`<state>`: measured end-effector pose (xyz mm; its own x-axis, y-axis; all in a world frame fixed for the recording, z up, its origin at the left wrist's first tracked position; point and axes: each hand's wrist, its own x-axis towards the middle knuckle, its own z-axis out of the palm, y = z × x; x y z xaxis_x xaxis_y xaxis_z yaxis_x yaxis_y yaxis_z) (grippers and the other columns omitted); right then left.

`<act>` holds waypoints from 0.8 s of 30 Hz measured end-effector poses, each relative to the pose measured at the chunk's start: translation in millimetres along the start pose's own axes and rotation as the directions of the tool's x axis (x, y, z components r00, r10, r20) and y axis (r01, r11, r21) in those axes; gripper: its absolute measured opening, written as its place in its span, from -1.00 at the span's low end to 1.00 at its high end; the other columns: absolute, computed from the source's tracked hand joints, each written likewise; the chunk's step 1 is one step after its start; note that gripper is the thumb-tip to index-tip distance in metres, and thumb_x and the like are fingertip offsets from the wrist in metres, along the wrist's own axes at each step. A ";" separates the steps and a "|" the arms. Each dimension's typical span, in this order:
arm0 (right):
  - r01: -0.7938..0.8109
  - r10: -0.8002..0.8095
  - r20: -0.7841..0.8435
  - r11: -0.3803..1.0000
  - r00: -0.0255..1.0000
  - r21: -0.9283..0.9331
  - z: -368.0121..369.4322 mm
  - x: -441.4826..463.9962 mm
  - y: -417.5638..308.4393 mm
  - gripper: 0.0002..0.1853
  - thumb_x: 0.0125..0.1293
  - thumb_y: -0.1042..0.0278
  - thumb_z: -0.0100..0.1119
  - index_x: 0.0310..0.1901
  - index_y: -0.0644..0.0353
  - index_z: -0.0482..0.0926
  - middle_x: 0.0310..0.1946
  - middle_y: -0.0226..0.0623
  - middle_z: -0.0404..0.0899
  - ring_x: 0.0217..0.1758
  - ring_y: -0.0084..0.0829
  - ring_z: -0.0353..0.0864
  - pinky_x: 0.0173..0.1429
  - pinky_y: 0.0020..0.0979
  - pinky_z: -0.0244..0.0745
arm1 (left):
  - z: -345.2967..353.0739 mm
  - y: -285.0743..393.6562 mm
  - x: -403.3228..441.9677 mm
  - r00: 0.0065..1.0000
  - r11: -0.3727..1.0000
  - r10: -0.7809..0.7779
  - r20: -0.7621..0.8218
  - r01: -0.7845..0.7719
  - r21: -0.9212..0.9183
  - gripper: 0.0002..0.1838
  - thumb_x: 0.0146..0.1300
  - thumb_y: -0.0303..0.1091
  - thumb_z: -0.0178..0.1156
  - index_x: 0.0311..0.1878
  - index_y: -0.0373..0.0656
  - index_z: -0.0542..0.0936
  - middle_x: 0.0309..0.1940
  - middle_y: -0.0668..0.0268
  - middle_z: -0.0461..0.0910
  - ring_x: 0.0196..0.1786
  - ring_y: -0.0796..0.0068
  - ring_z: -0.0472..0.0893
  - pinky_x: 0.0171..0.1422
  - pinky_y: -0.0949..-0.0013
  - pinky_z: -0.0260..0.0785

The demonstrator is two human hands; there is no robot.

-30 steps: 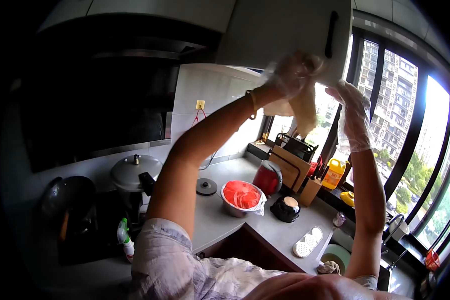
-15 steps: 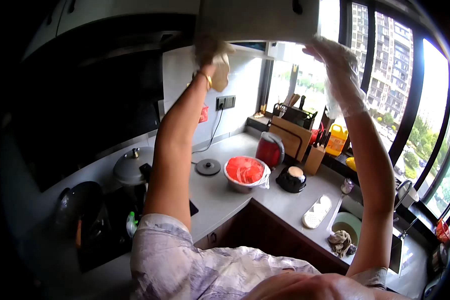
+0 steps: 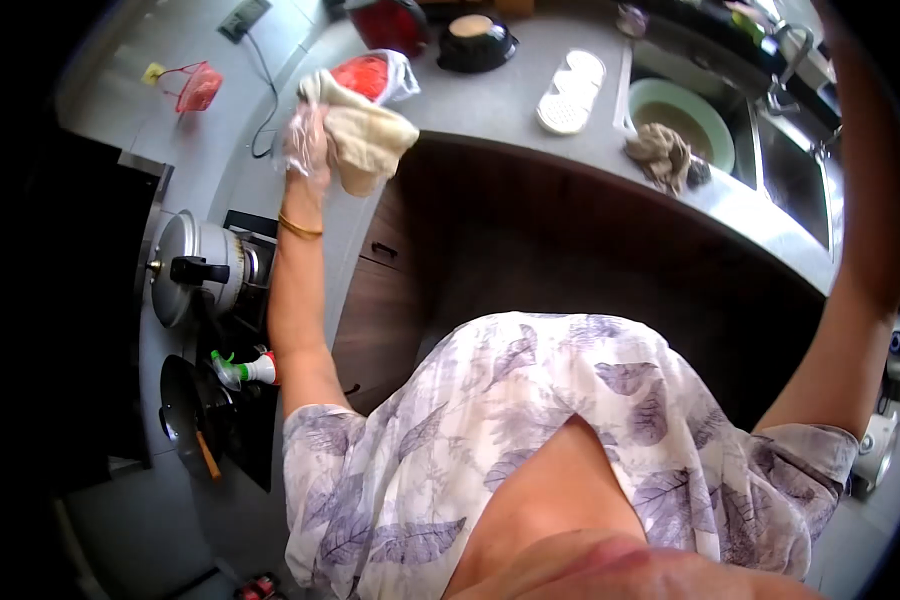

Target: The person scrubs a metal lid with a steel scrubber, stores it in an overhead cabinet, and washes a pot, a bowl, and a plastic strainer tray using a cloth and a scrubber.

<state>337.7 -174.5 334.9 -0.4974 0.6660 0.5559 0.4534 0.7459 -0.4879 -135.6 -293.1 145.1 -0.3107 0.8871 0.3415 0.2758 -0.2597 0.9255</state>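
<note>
The left grip (image 3: 306, 140) is curled around the pale cloth (image 3: 372, 142), which droops from its right side.

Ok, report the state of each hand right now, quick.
Left hand: closed, holding a cream cloth.
Right hand: out of view, past the picture's edge; cannot be told.

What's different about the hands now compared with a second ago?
The left hand has come down from the cupboard, still gripping the cloth, and now shows over the counter. The view has tilted down, and the right hand, earlier at the cupboard's lower edge, is out of frame. The red-covered bowl, white tray and sink rag stayed put.
</note>
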 end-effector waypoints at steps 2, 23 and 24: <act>-0.274 0.274 -0.011 0.959 0.962 -0.070 -35.2 -80.5 92.7 -0.50 0.25 -0.08 -0.12 0.05 0.12 0.46 -0.17 -0.22 0.54 -0.11 -0.36 0.48 0.00 -0.30 0.35 | 15.5 -43.0 -26.6 0.970 0.921 -0.242 -0.011 0.226 -0.318 -0.75 0.15 -0.39 -0.01 -0.12 -0.28 0.46 -0.22 0.18 0.52 -0.18 0.31 0.54 -0.08 0.30 0.44; -0.871 0.992 0.128 -0.074 -0.013 0.486 79.6 -518.5 187.2 -0.79 0.21 0.19 0.10 -0.33 0.15 0.54 -0.52 -0.42 0.59 -0.57 -0.69 0.51 -0.57 -0.70 0.30 | 189.8 -89.8 23.6 0.960 0.876 -0.272 -0.072 0.278 0.395 -0.60 0.14 -0.25 0.07 0.01 -0.26 0.47 -0.17 0.22 0.53 -0.16 0.39 0.50 -0.02 0.36 0.34; -0.866 0.993 0.120 -0.055 0.005 0.498 85.4 -512.9 185.6 -0.78 0.21 0.18 0.10 -0.34 0.16 0.54 -0.53 -0.41 0.58 -0.58 -0.69 0.50 -0.57 -0.70 0.29 | 196.4 -113.9 38.5 0.964 0.883 -0.257 -0.068 0.263 0.389 -0.61 0.15 -0.26 0.06 0.01 -0.26 0.46 -0.16 0.22 0.53 -0.15 0.40 0.50 -0.02 0.37 0.34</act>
<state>613.8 -376.9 -98.2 0.3590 0.7452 -0.5620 0.0374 -0.6132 -0.7891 -0.3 -154.5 20.6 -0.4325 0.8958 0.1021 0.5157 0.1529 0.8430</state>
